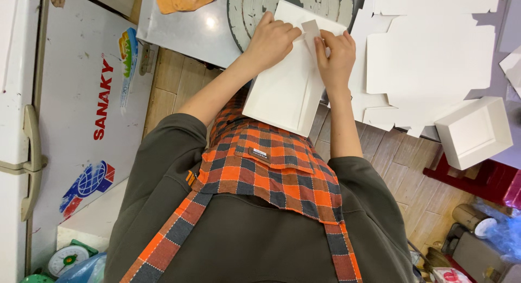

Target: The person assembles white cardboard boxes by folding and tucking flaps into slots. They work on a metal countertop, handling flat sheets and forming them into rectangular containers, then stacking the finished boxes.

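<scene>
Both hands, left hand and right hand, pinch flap of half-folded white box, top centre; finished box right, flat blanks remain.

White box in hands; finished box right; flat blanks perhaps stacked.

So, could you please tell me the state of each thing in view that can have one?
white cardboard box: partly folded, far-end flap still up
left hand: pressing on the box's far end
right hand: pinching the flap
finished white box: fully assembled, open top
flat box blanks: unfolded, stacked
chest freezer: lid closed
</scene>
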